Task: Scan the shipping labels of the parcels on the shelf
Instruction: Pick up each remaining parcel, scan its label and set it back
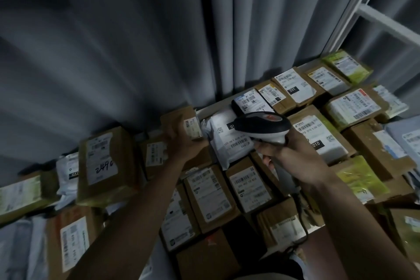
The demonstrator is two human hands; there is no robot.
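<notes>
Left hand (179,136) gripping cardboard box (176,120), right hand (295,154) holding glossy scanner (261,126)

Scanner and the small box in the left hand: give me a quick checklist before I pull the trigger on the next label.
1. Scanner held firmly: ok, the right hand grips its handle.
2. Small cardboard box held: ok, the left hand holds it raised at the back of the shelf.
3. Box label facing the scanner: ok, it is turned toward the scanner's side.
4. Scanner aimed at that label: cannot tell, the head hangs over the white poly bag and its window is hidden.
5. Label readable: cannot tell, the picture is dim and blurred.
6. Cable free: ok, it hangs down over the parcels.
</notes>
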